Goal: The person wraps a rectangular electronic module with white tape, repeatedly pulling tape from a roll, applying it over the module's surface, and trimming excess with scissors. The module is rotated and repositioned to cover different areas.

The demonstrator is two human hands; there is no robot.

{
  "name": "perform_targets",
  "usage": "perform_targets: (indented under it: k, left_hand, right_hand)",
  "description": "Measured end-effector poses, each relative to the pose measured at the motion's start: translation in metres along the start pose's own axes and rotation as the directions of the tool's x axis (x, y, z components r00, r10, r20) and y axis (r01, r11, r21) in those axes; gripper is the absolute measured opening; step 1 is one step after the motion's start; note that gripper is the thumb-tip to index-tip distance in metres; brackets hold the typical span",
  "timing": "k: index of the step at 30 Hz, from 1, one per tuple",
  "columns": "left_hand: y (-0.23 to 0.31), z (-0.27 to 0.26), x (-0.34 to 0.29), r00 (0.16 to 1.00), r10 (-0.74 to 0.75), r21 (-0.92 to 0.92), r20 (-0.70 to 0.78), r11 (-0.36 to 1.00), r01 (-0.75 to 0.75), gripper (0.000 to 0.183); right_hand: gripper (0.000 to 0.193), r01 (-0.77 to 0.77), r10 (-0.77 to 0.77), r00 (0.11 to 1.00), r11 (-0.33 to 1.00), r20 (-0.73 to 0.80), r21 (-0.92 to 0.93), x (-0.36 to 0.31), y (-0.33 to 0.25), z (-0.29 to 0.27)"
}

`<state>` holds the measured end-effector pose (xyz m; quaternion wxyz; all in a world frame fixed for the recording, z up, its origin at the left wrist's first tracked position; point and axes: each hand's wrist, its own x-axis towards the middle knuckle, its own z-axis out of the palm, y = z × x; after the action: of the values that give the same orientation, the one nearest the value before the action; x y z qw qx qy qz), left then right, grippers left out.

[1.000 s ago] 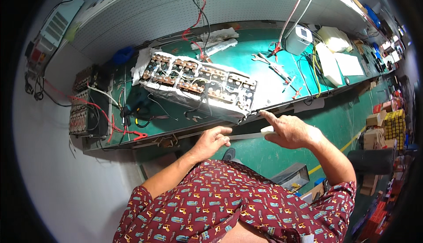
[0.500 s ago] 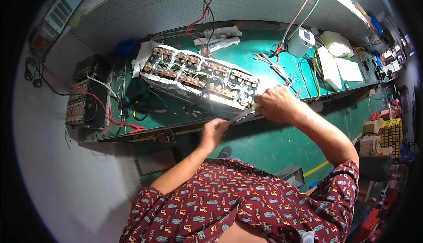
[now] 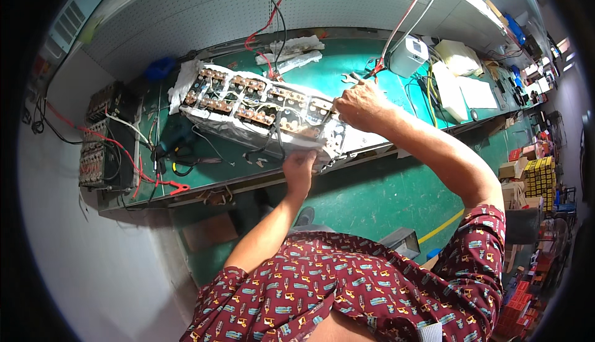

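A long battery pack [image 3: 214,119], wrapped white along its sides, lies aslant on the green workbench. Rows of copper-coloured terminals and thin wires run along its top. My left hand [image 3: 299,167] is at the near side of its right end, fingers closed and pressed to the wrapping; a see-through strip [image 3: 322,145] shows beside the fingertips. Above the far side of that same end is my right hand [image 3: 361,105], its fingers curled together. Whatever it grips is hidden under the palm.
Two open-topped battery units [image 3: 102,153] stand at the left, near a red clip [image 3: 180,187] and black-and-yellow pliers [image 3: 181,165]. Farther right are a wrench [image 3: 351,78], a white box-shaped device [image 3: 408,56] and papers [image 3: 477,93]. Red and black cables [image 3: 277,22] hang over the bench.
My right hand has moved up and away from me, across the pack's right end. My left hand has risen from below the bench edge to the pack's side. The whole view has shifted slightly.
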<state>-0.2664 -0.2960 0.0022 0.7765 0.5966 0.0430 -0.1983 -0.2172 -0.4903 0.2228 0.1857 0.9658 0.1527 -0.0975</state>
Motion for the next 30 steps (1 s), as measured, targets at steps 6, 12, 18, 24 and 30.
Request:
perform_targets:
  k: [6, 12, 18, 24, 30]
  left_hand:
    - [-0.018, -0.019, 0.005, 0.968, 0.225, 0.425, -0.109, 0.891, -0.159, 0.032]
    - [0.016, -0.011, -0.022, 0.966, 0.132, 0.137, 0.22, 0.977, -0.165, 0.026]
    - [0.028, -0.001, -0.003, 0.948, 0.087, 0.081, 0.305, 0.99, -0.117, 0.027]
    - [0.032, 0.002, 0.002, 0.981, 0.014, 0.254, 0.191, 0.965, -0.064, 0.037]
    - [0.033, 0.026, 0.002, 0.99, -0.137, 0.244, -0.009, 0.96, 0.135, 0.042]
  right_hand:
    - [0.021, -0.067, 0.063, 0.994, 0.997, 0.088, 0.041, 0.016, 0.011, 0.003]
    - [0.029, -0.091, 0.078, 0.99, 0.99, 0.117, 0.109, 0.024, 0.017, 0.015]
    - [0.031, -0.084, 0.073, 0.991, 0.991, 0.112, 0.102, 0.034, 0.018, 0.018]
    - [0.034, -0.07, 0.061, 0.994, 0.992, 0.088, 0.106, 0.036, 0.014, 0.011]
    - [0.025, -0.107, 0.108, 0.993, 0.994, -0.038, 0.027, 0.045, 0.005, 0.04]
